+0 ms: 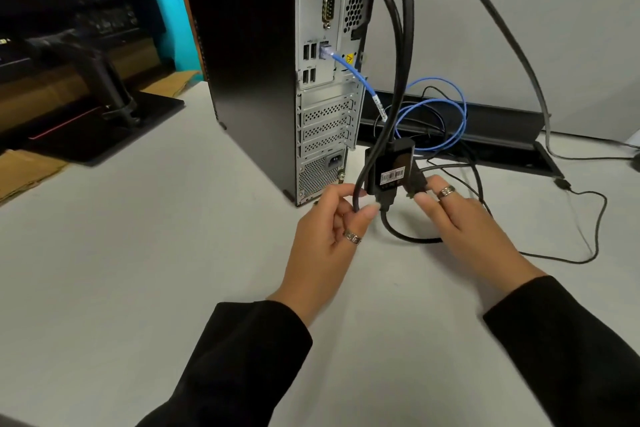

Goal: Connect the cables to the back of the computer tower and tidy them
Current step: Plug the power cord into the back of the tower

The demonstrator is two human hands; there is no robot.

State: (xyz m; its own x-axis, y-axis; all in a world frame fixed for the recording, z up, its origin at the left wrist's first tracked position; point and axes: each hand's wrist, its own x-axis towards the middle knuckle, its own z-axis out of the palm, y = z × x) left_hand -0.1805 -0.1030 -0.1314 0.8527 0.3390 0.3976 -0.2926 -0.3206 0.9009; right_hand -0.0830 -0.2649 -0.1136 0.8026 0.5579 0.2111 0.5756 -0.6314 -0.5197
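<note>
The black computer tower [256,73] stands on the white desk with its silver back panel [322,87] turned toward me. A blue network cable [349,69] is plugged into that panel and coils behind. Thick black cables [401,45] hang from the top of the panel down to a black adapter box [393,166] with a barcode label. My left hand [332,229] pinches one black cable just left of the box. My right hand [464,222] holds a dark plug at the box's right side between thumb and fingers.
A monitor stand with a flat black base [114,121] sits at the left. A black cable tray slot [485,135] runs along the desk's back edge. A thin black wire [588,218] loops on the desk at the right, and a grey cable [512,42] drops from above.
</note>
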